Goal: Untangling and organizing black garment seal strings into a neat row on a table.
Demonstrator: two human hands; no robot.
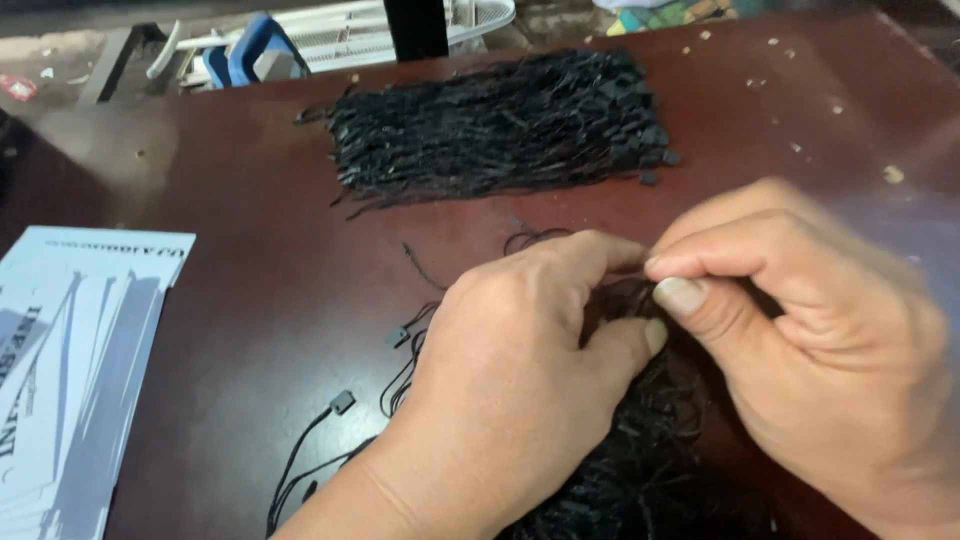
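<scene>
My left hand (510, 370) and my right hand (810, 320) meet over a loose bundle of black tag strings (640, 470) on the dark red-brown table (260, 280). The fingertips of both hands pinch the same thin black strings at the top of that bundle. A few single strings with small black square locks (342, 402) trail out to the left of my left wrist. A large flat pile of the same black strings (500, 125) lies spread out at the far middle of the table, untouched.
A stack of white and grey printed cards (70, 370) lies at the table's left edge. Beyond the far edge stand a white wire basket (400, 30), a blue object (250, 50) and a black post (415, 28). Small pale crumbs dot the table's right side.
</scene>
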